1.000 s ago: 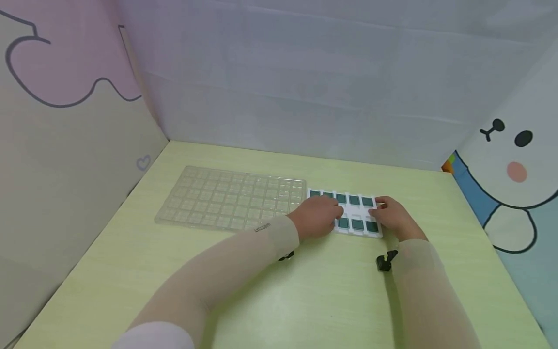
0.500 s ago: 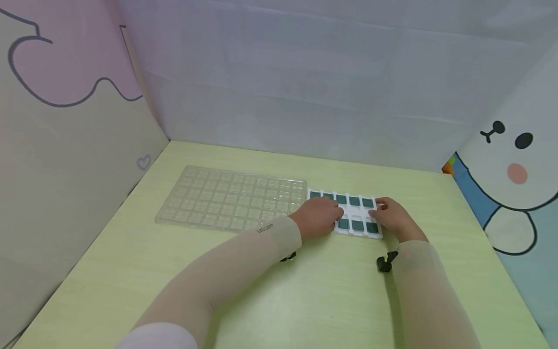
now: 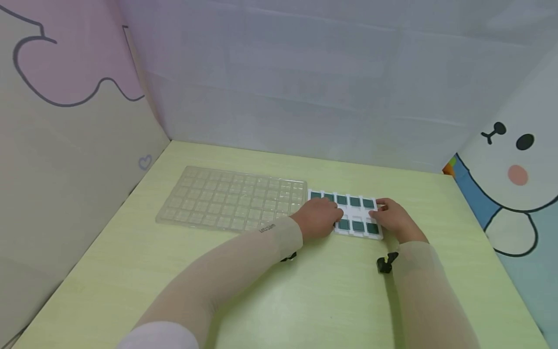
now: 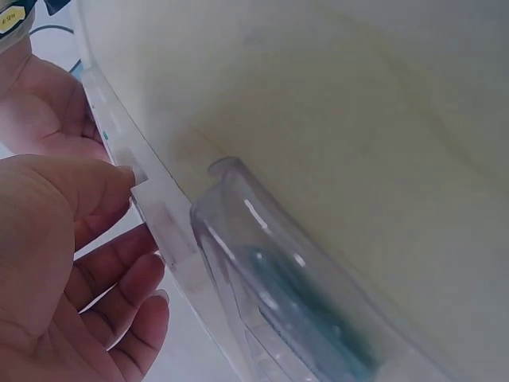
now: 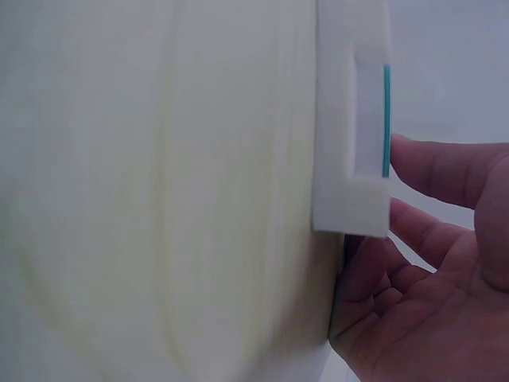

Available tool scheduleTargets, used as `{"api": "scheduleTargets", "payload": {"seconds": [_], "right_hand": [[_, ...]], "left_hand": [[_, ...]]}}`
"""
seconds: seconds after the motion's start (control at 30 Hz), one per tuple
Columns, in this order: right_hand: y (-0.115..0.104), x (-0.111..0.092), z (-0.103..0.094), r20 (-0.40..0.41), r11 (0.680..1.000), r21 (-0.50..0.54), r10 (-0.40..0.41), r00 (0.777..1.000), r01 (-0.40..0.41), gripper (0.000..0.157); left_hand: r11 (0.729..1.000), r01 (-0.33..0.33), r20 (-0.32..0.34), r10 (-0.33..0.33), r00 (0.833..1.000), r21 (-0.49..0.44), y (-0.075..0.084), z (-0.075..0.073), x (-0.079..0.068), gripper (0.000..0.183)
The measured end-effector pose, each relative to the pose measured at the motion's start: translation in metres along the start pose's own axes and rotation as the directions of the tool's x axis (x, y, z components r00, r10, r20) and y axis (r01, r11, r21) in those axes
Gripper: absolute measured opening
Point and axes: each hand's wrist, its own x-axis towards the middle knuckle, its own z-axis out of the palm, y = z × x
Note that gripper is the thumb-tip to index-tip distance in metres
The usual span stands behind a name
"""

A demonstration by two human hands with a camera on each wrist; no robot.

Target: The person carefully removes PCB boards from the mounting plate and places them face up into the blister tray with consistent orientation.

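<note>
On the table lies a white tray (image 3: 356,212) with dark green square tiles in two rows. My left hand (image 3: 318,218) reaches over its left part, fingers curled down onto it. In the left wrist view, the thumb and a curled finger of the left hand (image 4: 87,263) meet the white tray's edge (image 4: 171,231); whether a tile is between them is hidden. My right hand (image 3: 395,219) grips the tray's right end. In the right wrist view, the right-hand thumb (image 5: 437,169) touches the top beside a green tile (image 5: 386,119), other fingers curled by the end corner.
A clear plastic tray (image 3: 233,196) with many small compartments lies directly left of the white tray. Its rim shows in the left wrist view, with a green piece (image 4: 310,310) visible through it. Decorated walls (image 3: 305,87) border the table at the back and sides.
Both hands stay at the white tray in the same places. The view has shifted very slightly; nothing else visibly moves.
</note>
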Motion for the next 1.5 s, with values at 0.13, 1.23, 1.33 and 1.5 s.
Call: {"api": "scheduleTargets", "payload": {"seconds": [0.13,1.23,1.33,1.5], "right_hand": [[0.0002,-0.0001,-0.0002,-0.007,1.000,-0.001,-0.004,1.000,0.004,0.069],[-0.0006,-0.0006,0.0004,0.004,1.000,-0.005,0.022,1.000,-0.022,0.070],[-0.0005,-0.0005,0.0005,0.004,1.000,-0.004,0.018,1.000,-0.018,0.070],[0.0001,0.0004,0.0003,0.005,1.000,-0.009,0.019,1.000,-0.018,0.070]], "left_hand": [[1.000,0.005,0.004,-0.005,1.000,-0.002,0.0005,-0.0012,-0.0006,0.016],[0.999,0.029,0.000,-0.029,1.000,0.017,0.0011,0.0025,0.0013,0.015],[0.999,0.025,0.007,-0.025,1.000,0.019,0.0019,0.0006,0.0001,0.016],[1.000,0.027,-0.002,-0.027,1.000,0.006,0.0004,0.0028,0.0008,0.013]]}}
